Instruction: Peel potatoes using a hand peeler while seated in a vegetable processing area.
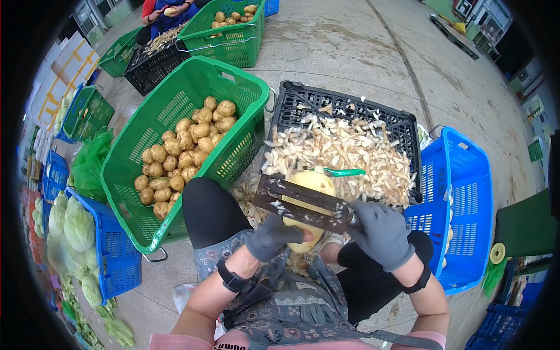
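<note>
My left hand [273, 235], in a grey glove, holds a large pale peeled potato [310, 185] from below. My right hand [381, 233], also gloved, grips a dark knife [301, 204] whose blade lies flat across the potato, with peel scraps stuck to it. Both hands are over my lap, just in front of a black crate [348, 108] heaped with pale potato peelings [344, 151]. A green peeler [345, 172] lies on the peelings.
A green basket [170, 105] of unpeeled potatoes [182, 153] stands at my left knee. A blue basket [465, 192] is at my right. Farther back a person sits by another green basket [233, 36] and black crate [153, 65]. Cabbages [73, 224] fill a blue crate left.
</note>
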Demonstrator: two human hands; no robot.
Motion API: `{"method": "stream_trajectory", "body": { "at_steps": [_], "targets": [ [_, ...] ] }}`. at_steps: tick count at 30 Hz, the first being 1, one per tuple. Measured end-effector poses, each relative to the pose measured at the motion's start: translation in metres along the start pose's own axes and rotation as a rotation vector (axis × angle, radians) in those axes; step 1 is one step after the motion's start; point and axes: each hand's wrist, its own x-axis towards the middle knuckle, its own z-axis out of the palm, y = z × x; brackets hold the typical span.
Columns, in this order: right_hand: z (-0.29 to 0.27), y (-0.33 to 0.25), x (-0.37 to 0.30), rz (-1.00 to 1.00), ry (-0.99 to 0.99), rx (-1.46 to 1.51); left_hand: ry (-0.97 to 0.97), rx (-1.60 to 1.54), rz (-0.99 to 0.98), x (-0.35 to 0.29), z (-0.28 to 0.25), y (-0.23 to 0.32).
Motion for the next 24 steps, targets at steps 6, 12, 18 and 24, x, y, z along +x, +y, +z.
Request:
{"method": "stream_trajectory", "body": {
  "at_steps": [6,12,18,24],
  "targets": [
    [0.012,0.004,0.000,0.088,-0.012,0.013,-0.039,-0.011,0.023,-0.002,0.006,0.010],
    [0.014,0.011,0.006,0.156,0.018,-0.016,-0.068,0.015,0.199,0.009,0.009,0.007],
    [0.024,0.003,0.007,0.105,0.028,-0.017,-0.032,0.002,0.091,0.005,0.015,0.012],
    [0.021,0.064,0.006,0.388,0.004,-0.041,-0.064,0.027,0.199,-0.005,0.021,0.022]
  ]
}}
